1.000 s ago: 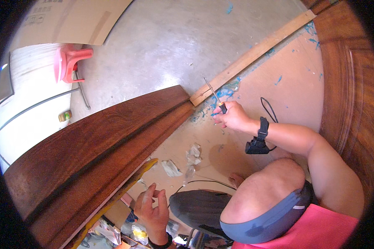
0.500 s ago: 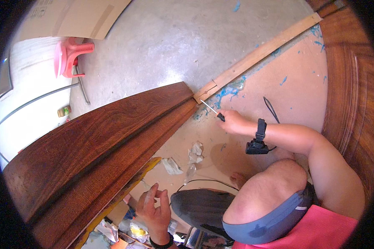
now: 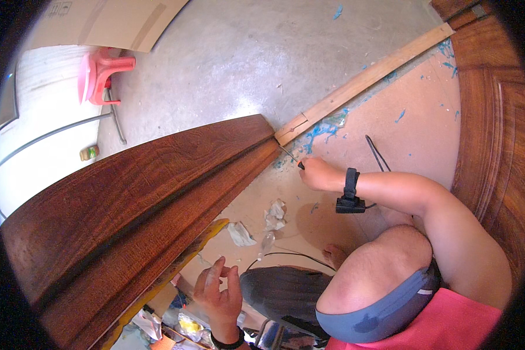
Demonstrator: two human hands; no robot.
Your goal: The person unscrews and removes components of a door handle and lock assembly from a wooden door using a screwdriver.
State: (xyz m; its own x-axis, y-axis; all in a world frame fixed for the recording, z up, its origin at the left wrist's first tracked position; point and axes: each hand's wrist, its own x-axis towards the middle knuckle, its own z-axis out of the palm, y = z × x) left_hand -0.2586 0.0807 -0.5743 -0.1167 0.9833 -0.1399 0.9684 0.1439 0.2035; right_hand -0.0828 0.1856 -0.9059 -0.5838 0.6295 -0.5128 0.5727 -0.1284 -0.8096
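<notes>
Metal-tipped, a thin screwdriver (image 3: pixel 291 157) sat gripped in the right hand (image 3: pixel 319 174), fist closed around its handle, arm stretched forward with a black wrist strap (image 3: pixel 350 182). Its tip met the end of a dark wooden moulding (image 3: pixel 140 192), beside a pale wood strip (image 3: pixel 367 73). The left hand (image 3: pixel 219 291) hovered low, fingers loosely spread, holding nothing. Around lay a peach board (image 3: pixel 408 140) flecked blue, grey concrete floor (image 3: pixel 227 52), and a pink plastic stool (image 3: pixel 102 73).
</notes>
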